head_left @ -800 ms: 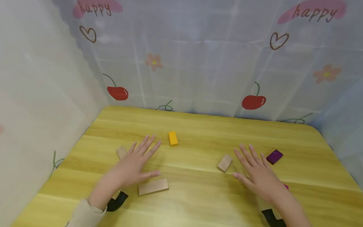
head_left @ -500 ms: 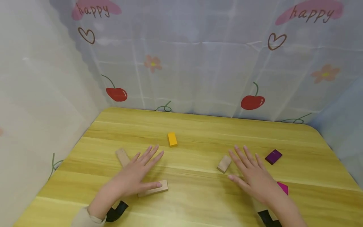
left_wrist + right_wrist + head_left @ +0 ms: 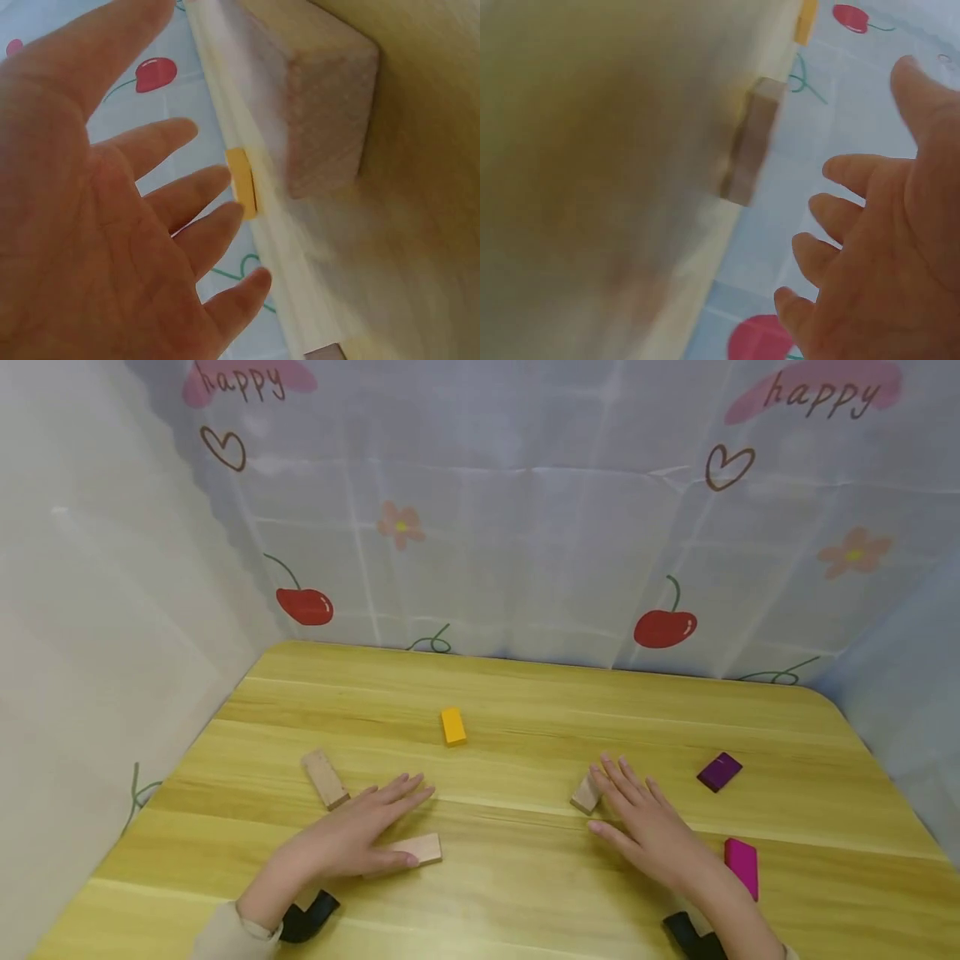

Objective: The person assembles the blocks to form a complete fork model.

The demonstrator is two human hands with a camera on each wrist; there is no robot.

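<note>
My left hand is spread low over the table, fingers extended and holding nothing; its thumb overlaps a plain wooden block in the head view. That block's end looms large beside the palm in the left wrist view. Just beyond the left knuckles lies a second plain wooden block. My right hand, also with straight fingers and nothing in its grasp, has its index finger overlapping a third plain block. The right wrist view shows this block off the fingertips.
A yellow block lies farther back, left of centre. To the right are a purple block and a magenta block by the right wrist. Black curved pieces sit under the wrists. A printed curtain hangs behind the table.
Both hands have come lower and nearer the body, the right one also shifting left. The magenta block and the left rear wooden block now show more fully. The blocks stay in place.
</note>
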